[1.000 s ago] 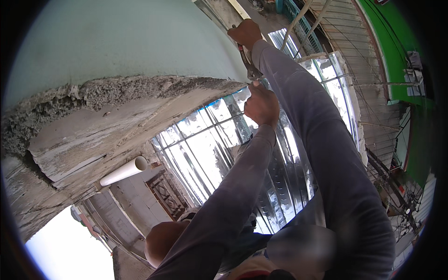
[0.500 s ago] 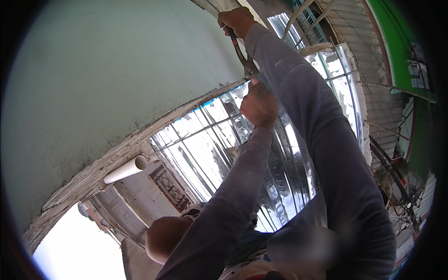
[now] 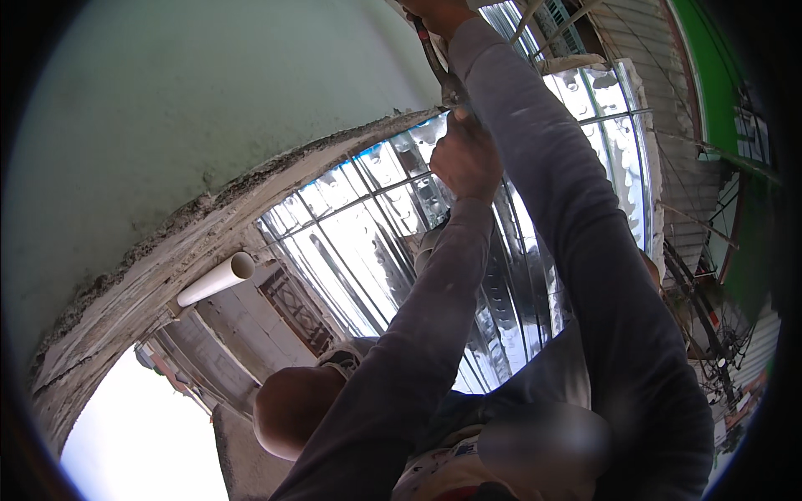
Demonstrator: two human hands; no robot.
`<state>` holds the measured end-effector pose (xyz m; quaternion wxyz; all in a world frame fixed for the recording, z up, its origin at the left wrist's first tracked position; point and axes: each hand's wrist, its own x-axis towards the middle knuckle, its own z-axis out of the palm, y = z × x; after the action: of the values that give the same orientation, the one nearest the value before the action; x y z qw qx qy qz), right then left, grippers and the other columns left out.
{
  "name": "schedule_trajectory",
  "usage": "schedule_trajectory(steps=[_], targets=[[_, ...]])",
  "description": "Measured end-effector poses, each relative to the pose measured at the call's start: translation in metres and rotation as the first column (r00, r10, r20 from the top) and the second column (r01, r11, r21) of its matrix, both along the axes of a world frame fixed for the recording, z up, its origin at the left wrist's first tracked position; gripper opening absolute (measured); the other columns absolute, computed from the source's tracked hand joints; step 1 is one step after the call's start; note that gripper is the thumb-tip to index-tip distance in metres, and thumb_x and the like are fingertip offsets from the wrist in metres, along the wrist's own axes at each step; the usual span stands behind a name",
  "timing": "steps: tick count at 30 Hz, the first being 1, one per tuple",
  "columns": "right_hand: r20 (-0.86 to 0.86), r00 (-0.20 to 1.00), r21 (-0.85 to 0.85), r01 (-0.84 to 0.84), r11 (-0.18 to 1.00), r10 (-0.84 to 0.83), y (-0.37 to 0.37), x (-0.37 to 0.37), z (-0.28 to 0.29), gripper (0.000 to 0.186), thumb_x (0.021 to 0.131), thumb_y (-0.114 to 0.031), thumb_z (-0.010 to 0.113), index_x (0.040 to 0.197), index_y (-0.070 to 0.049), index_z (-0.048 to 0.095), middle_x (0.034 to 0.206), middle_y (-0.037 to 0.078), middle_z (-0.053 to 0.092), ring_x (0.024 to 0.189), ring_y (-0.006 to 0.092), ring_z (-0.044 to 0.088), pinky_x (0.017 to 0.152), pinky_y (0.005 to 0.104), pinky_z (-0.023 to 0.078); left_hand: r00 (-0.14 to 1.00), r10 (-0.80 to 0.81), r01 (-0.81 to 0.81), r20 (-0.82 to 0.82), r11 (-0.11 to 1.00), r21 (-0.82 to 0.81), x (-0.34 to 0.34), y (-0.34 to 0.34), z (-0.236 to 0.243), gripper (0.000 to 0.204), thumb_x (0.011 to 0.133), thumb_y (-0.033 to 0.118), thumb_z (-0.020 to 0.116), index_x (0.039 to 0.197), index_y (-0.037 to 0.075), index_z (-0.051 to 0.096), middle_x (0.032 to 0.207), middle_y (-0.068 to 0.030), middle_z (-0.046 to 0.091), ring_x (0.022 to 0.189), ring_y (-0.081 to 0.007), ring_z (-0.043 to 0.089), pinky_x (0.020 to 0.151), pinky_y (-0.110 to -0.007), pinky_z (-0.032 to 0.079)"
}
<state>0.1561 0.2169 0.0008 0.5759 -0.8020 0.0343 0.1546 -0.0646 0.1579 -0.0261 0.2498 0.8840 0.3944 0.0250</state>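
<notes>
Both hands climbed; right hand (image 3: 439,12) grip closed around tool handle (image 3: 434,58).

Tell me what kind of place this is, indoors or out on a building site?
Probably outdoors, at a building under construction or repair. A pale green plastered wall ends in a rough, crumbling concrete edge, a white plastic pipe juts from it, and shiny corrugated metal roofing sheets lie beyond.

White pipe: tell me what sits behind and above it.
The white pipe juts from a rough grey concrete edge. Above that spreads a pale green wall. Where the pipe enters the concrete is hidden, and its bore shows only as a dark opening.
</notes>
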Motion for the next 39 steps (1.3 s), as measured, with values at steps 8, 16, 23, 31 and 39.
schedule_trajectory(steps=[8,16,23,31,39], targets=[[0.014,0.999,0.009,-0.039,0.999,0.039,0.002,0.005,-0.014,0.040,0.078,-0.027,0.071,0.073,0.013,0.070,0.069,0.026,0.072,0.069,0.0374,0.075,0.070,0.0450,0.061,0.998,0.042,-0.042,0.045,0.999,0.007,-0.001,-0.003,-0.004,0.053,0.113,0.039,0.030,0.097,0.006,0.068,0.073,-0.0219,0.072,0.071,-0.0446,0.071,0.068,-0.057,0.051],[0.008,1.000,0.018,-0.011,1.000,0.011,0.000,0.005,-0.007,0.038,0.079,-0.024,0.073,0.071,0.012,0.069,0.067,0.024,0.071,0.067,0.0347,0.076,0.066,0.0450,0.061,0.954,0.296,-0.293,-0.056,0.954,0.060,0.009,-0.005,-0.003,0.054,0.112,0.035,0.031,0.090,0.004,0.070,0.075,-0.0223,0.074,0.073,-0.0446,0.074,0.067,-0.054,0.055],[-0.003,0.999,0.013,-0.033,0.999,0.033,-0.001,0.005,0.000,0.039,0.081,-0.027,0.075,0.074,0.012,0.071,0.066,0.023,0.071,0.061,0.0328,0.075,0.064,0.0436,0.061,0.940,0.313,-0.298,-0.133,0.947,0.120,0.015,-0.004,0.001,0.053,0.110,0.030,0.035,0.080,0.004,0.070,0.076,-0.0231,0.074,0.073,-0.0426,0.075,0.067,-0.052,0.059],[0.015,1.000,0.088,-0.010,0.996,0.009,0.000,0.000,0.008,0.037,0.081,-0.024,0.076,0.073,0.011,0.070,0.069,0.024,0.071,0.060,0.0333,0.073,0.061,0.0442,0.060,0.946,0.300,-0.281,-0.124,0.948,0.148,0.015,-0.003,-0.007,0.051,0.109,0.029,0.035,0.083,0.003,0.070,0.075,-0.0236,0.073,0.073,-0.0430,0.075,0.067,-0.054,0.058],[0.202,0.978,-0.033,-0.044,0.998,0.050,0.007,0.009,-0.002,0.031,0.077,-0.019,0.077,0.072,0.010,0.070,0.066,0.024,0.069,0.058,0.0332,0.071,0.059,0.0448,0.058,0.954,0.276,-0.268,-0.120,0.960,0.082,0.012,-0.004,-0.005,0.054,0.111,0.032,0.030,0.089,0.002,0.070,0.075,-0.0246,0.073,0.074,-0.0455,0.074,0.070,-0.055,0.058]])
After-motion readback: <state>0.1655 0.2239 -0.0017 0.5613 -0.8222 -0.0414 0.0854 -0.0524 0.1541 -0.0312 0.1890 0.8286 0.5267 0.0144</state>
